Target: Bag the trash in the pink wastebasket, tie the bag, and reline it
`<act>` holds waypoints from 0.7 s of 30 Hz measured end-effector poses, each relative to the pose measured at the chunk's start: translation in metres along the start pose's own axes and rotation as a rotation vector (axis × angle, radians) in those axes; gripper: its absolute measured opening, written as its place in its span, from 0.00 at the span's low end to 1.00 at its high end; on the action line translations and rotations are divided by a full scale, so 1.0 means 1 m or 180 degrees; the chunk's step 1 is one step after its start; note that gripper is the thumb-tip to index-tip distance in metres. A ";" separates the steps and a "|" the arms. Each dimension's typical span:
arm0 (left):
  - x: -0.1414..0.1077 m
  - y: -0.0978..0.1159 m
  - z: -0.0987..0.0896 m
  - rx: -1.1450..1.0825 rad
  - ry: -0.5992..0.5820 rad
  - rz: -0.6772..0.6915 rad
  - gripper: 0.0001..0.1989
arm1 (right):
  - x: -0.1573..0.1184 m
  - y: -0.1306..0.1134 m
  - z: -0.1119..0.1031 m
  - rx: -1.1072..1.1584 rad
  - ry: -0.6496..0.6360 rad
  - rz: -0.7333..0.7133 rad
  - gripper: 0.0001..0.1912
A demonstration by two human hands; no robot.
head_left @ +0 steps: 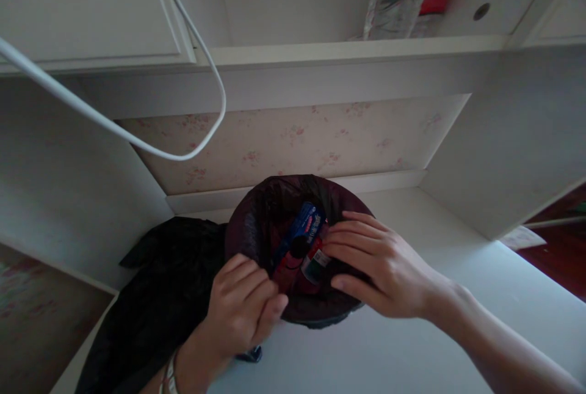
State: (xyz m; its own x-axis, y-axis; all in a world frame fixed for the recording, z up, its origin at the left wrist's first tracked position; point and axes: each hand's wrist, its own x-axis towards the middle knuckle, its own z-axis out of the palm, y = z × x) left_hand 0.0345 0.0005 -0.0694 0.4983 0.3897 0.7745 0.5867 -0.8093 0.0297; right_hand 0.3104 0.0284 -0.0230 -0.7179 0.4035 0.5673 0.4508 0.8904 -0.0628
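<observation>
A round bin (315, 322) lined with a dark purple plastic bag (242, 223) stands on the white surface. Inside it lie a blue tube-like package (302, 226) with white lettering and a red and green packet (315, 264); their lower parts are hidden. My left hand (245, 305) is closed at the bin's near-left rim, its curled fingers against the bag's folded edge. Across the right rim rests my right hand (384, 259), fingers stretched out and pointing into the bin, beside the packages. Nothing shows gripped in it.
Black plastic or cloth (160, 302) lies left of the bin. A white cable (192, 153) hangs in front at the upper left. Above, a shelf (348, 52) holds clear and red-green packages (412, 3). White side panels and a flowered wall (297, 140) enclose the surface.
</observation>
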 end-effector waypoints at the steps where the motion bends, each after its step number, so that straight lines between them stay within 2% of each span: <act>1: -0.004 -0.010 -0.003 -0.0126 0.0027 0.0036 0.16 | -0.004 0.007 0.000 -0.0063 -0.0059 0.0011 0.18; 4: -0.013 -0.041 -0.013 -0.0503 0.0169 -0.0026 0.14 | -0.015 0.016 0.012 -0.0102 -0.0123 -0.0125 0.27; 6: -0.017 -0.060 -0.017 -0.0649 0.0270 -0.0160 0.14 | -0.020 0.012 0.026 -0.0244 0.0092 -0.0324 0.31; 7: -0.019 -0.068 -0.019 -0.0688 0.0304 -0.0239 0.15 | -0.022 0.008 0.033 -0.0367 0.0263 -0.0396 0.30; 9: -0.022 -0.079 -0.023 -0.0708 0.0324 -0.0389 0.15 | -0.025 0.000 0.046 -0.0585 0.0631 -0.0411 0.21; 11: -0.022 -0.080 -0.028 -0.0637 0.0334 -0.0527 0.15 | -0.028 -0.007 0.055 -0.0652 0.0922 -0.0335 0.13; 13: -0.020 -0.069 -0.034 -0.0475 0.0373 -0.0581 0.13 | -0.031 -0.013 0.061 -0.0597 0.1090 -0.0272 0.13; 16: -0.015 -0.033 -0.040 -0.0319 0.0258 -0.0550 0.10 | -0.034 -0.020 0.065 -0.0476 0.1076 -0.0248 0.14; 18: -0.010 -0.004 -0.037 -0.0317 -0.0060 -0.0473 0.09 | -0.035 -0.024 0.064 -0.0423 0.0987 -0.0259 0.14; 19: -0.008 0.009 -0.034 -0.0224 -0.0176 -0.0475 0.12 | -0.035 -0.026 0.062 -0.0388 0.0970 -0.0272 0.14; 21: -0.004 0.028 -0.025 0.0027 -0.0219 -0.0465 0.13 | -0.035 -0.029 0.057 -0.0240 0.0979 -0.0344 0.13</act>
State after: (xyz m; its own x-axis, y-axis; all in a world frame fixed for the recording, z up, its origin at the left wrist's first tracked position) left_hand 0.0328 -0.0351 -0.0558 0.4496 0.5324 0.7172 0.6614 -0.7381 0.1333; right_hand 0.2921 0.0005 -0.0873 -0.5752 0.2147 0.7893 0.4269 0.9019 0.0657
